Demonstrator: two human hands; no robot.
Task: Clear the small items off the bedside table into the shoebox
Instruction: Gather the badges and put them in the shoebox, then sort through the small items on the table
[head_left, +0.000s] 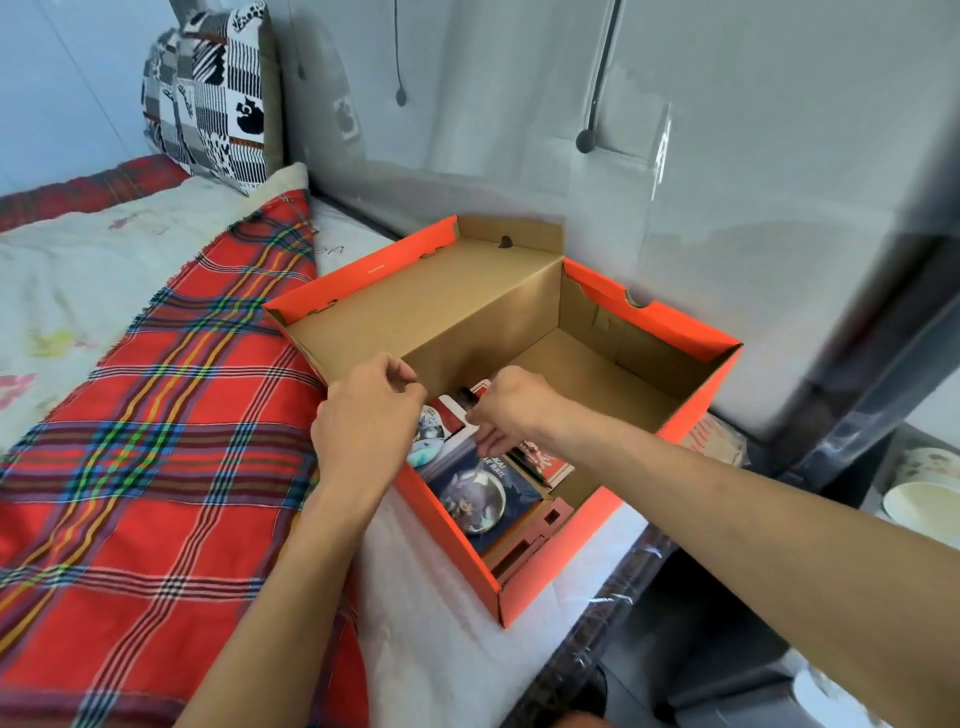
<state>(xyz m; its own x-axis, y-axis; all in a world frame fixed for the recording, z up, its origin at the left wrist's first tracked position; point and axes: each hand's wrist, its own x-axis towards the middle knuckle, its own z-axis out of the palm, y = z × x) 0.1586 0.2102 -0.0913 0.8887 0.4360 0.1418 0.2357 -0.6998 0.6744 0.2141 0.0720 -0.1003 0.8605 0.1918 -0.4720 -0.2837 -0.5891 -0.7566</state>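
An orange shoebox (691, 395) with a brown cardboard inside stands open on the bed's white sheet, its lid folded back toward the wall. Its near end holds a dark blue card with a round badge (480, 496), a second round badge (428, 441), and red packets (548, 462). My left hand (363, 415) hovers over the box's near left wall with curled fingers; nothing is visible in it. My right hand (511, 408) reaches into the box, fingertips touching the top edge of the blue card. A small dark object (466, 395) lies just beyond my right hand.
A red plaid blanket (156, 441) covers the bed to the left, with a black-and-white patterned pillow (213, 93) against the wall. White bowls (922, 506) sit low at the right beyond the bed edge. A grey wall runs behind the box.
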